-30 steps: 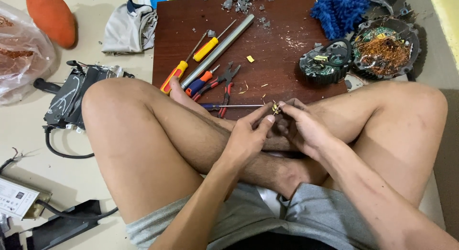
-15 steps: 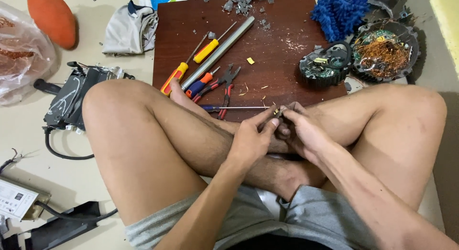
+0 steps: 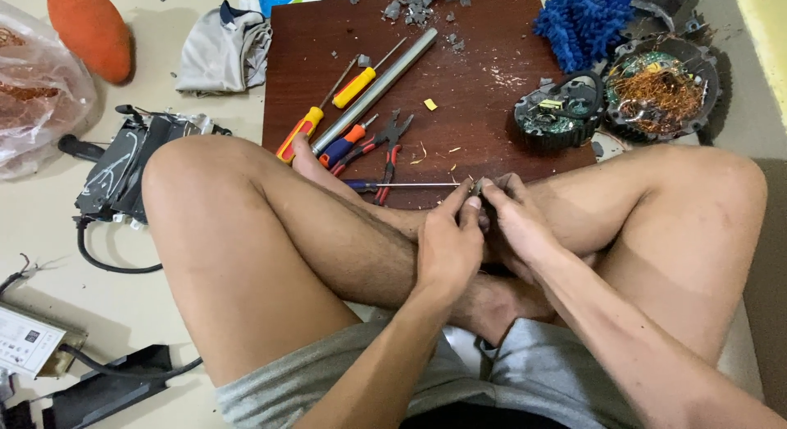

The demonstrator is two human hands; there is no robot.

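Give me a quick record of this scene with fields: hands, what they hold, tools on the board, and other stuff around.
posture: person sits cross-legged on the floor
left hand: pinches a small part, too small to identify
right hand: meets the left on the same part
board: dark brown, in front of the legs
tools on board: yellow-handled screwdrivers, metal rod, red-handled pliers, thin screwdriver
right of board: round motor housing, copper winding, blue mop head
left floor: grey cloth, black device

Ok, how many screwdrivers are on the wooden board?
3 for sure: two with yellow-orange handles, at left and just above it, and a thin one with a blue handle by the shin. Legs may hide others.
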